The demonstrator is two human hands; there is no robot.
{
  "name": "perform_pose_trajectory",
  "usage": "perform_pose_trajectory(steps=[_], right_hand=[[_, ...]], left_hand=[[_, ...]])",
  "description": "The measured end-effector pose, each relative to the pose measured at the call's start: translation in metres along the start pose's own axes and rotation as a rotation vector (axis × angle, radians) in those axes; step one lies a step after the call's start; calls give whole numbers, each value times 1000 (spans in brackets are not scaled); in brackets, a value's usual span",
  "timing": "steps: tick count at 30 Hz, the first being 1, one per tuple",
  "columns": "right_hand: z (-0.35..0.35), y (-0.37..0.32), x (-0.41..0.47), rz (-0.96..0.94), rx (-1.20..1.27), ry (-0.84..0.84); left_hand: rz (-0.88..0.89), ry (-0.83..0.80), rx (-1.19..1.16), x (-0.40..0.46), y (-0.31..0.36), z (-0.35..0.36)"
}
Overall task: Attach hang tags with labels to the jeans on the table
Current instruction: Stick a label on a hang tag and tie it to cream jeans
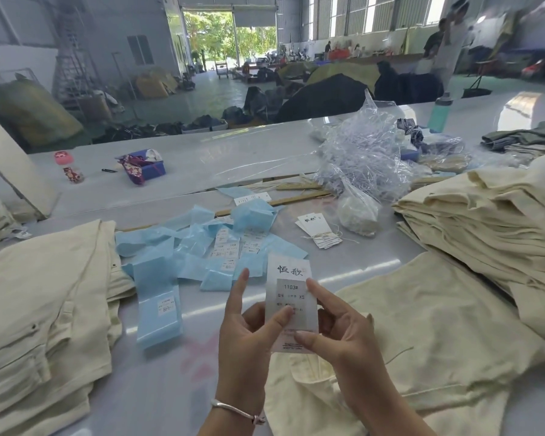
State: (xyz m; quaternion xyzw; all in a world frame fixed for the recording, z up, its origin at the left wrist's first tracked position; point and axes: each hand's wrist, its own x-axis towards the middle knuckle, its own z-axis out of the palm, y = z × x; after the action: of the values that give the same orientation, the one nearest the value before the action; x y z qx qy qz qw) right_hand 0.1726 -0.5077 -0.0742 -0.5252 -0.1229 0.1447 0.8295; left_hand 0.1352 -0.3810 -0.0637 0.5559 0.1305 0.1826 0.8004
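Far left of table: a small pink-capped bottle with a patterned body point(71, 167), upright.
Beside it: a thin black pen-like object point(109, 170), lying flat.
Further right: a shallow blue plastic tray holding purple patterned cloth point(145, 166).
Back right edge: a teal drinking bottle with a white lid point(439, 111), upright.
Floor beyond: dark heaps of garments point(321, 97); large yellow-green sacks point(29, 111).
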Motion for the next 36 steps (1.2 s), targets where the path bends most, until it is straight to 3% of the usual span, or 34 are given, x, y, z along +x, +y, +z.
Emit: perform_pose_trajectory(steps=[4,8,15,24,31,36], right_hand=[[0,-6,4,153,235,90],[-3,-14,16,205,197,199],[-14,-16,37,164,151,368],[-35,-3,73,116,-134,367],[-86,17,127,189,-232,350],[-151,36,208,104,-657,370]], left_hand=[[-30,-50,-29,-2,-6,4],[-4,-119,87,2,-13,4],[-68,-176,57,14,-31,5],[-210,-149,166,56,-51,26],[-361,-133,248,108,-87,58],[-323,134,518,165,-113,69]])
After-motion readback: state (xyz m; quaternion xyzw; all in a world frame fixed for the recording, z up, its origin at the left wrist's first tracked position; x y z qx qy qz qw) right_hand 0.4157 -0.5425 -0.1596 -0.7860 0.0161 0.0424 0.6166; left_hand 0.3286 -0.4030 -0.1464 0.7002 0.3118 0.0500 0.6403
